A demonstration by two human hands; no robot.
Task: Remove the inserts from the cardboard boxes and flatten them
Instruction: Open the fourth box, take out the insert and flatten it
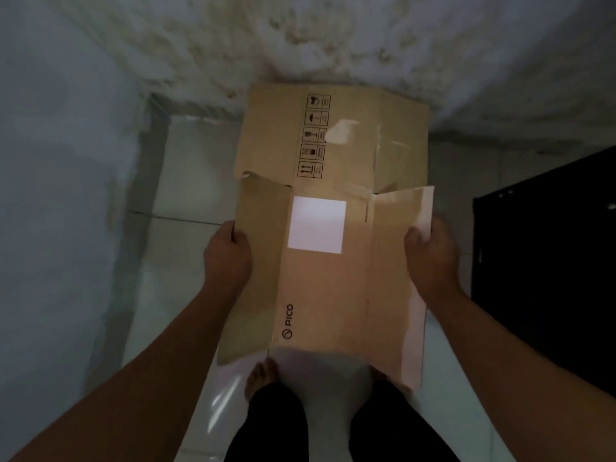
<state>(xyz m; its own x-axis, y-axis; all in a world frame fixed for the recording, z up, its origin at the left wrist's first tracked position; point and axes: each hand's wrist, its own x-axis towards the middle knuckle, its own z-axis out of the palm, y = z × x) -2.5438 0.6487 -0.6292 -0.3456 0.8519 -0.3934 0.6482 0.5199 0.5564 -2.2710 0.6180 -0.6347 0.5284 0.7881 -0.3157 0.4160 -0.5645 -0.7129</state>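
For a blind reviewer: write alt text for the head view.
A left hand and right hand grip the side flaps of a flattened cardboard box, held over a tiled floor. The box carries a white label and a PICO logo.

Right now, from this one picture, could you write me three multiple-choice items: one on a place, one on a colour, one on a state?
1. Where does the left hand grip the cardboard box?
A) its left edge B) its far end C) its middle
2. What colour is the square label?
A) white B) red C) green
3. What is the right hand doing?
A) hanging empty B) gripping the box's right flap C) pointing at the wall
Key: 1 A, its thumb lies over that edge; 2 A, a plain white patch; 3 B, its thumb pinches the flap.
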